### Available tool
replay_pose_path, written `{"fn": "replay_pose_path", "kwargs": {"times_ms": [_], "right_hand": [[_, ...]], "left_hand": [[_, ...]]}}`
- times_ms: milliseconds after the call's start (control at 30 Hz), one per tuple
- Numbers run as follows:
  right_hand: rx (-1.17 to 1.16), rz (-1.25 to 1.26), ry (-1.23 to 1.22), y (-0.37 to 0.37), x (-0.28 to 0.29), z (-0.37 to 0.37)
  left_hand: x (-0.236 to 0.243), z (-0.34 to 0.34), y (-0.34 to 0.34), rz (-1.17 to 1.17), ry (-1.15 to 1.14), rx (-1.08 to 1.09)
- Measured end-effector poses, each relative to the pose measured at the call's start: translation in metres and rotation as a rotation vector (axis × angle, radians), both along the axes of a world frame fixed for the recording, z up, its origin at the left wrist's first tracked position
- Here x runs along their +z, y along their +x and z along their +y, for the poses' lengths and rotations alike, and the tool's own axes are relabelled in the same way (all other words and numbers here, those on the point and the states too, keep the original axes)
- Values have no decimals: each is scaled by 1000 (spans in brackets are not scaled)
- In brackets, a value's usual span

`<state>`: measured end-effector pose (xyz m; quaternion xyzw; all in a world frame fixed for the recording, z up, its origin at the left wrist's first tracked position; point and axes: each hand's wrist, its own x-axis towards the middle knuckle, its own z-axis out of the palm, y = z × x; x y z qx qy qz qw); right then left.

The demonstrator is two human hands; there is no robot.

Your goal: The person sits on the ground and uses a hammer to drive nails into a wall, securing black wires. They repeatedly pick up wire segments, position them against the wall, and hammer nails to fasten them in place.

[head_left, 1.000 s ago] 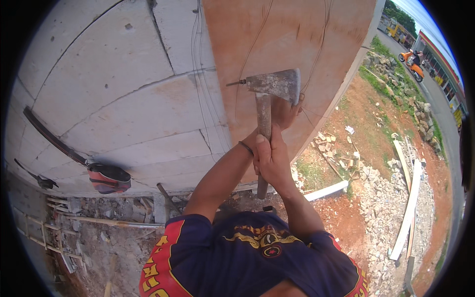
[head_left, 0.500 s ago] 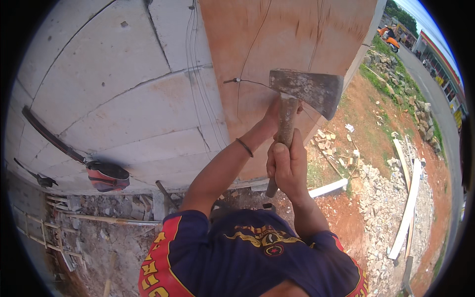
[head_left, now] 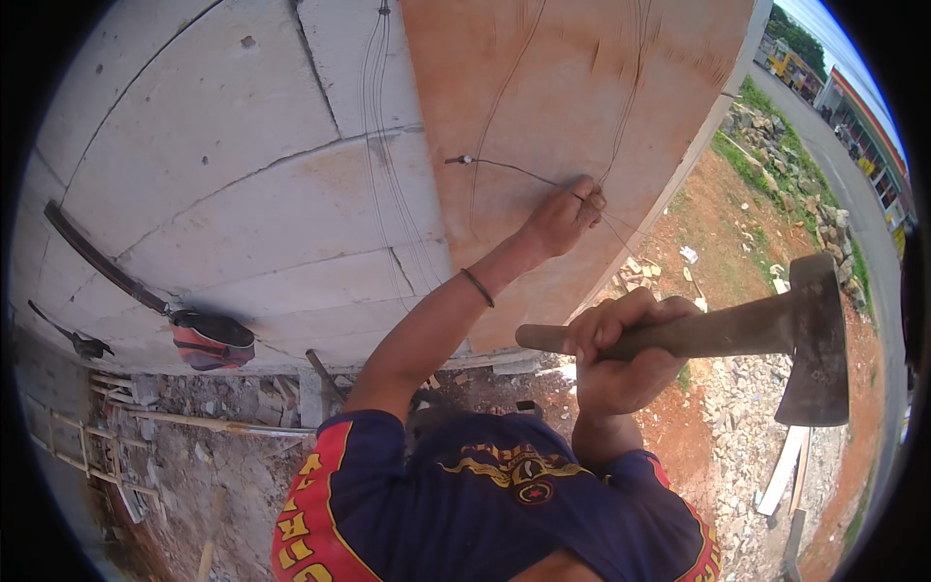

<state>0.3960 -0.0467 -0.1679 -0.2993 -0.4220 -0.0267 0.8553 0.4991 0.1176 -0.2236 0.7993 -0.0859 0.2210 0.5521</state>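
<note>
My right hand (head_left: 626, 354) is closed round the wooden handle (head_left: 732, 328) of a worn axe, whose broad dark metal head (head_left: 815, 369) faces off to the right. My left hand (head_left: 572, 213) is raised against an orange-stained, smooth wall panel (head_left: 543, 78), its fingers closed on a thin dark wire (head_left: 524, 171). That wire runs leftward to a small fastening (head_left: 467, 159) on the panel. Several other thin lines hang down the panel and down the pale block wall (head_left: 233, 155) beside it.
A red and black bag (head_left: 211, 339) hangs by a strap on the wall. Below lie rubble (head_left: 737, 417), white boards (head_left: 784, 470) and bamboo poles (head_left: 223, 425). At right, a stone border (head_left: 834, 233) runs along a road (head_left: 853, 165) with shopfronts (head_left: 863, 145).
The axe has swung from upright before the panel down and right to near horizontal with my right hand. My left hand is now uncovered on the wire. The orange scooter is gone from view.
</note>
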Motion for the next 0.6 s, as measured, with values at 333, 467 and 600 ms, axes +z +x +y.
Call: {"fn": "replay_pose_path", "kwargs": {"times_ms": [333, 467, 600], "right_hand": [[-6, 80, -250, -3, -4, 6], [-19, -49, -262, -3, -16, 25], [5, -74, -977, 9, -6, 27]], "left_hand": [[11, 3, -4, -29, -117, -165], [1, 8, -3, -52, 43, -74], [-12, 13, 6, -146, -195, -260]]}}
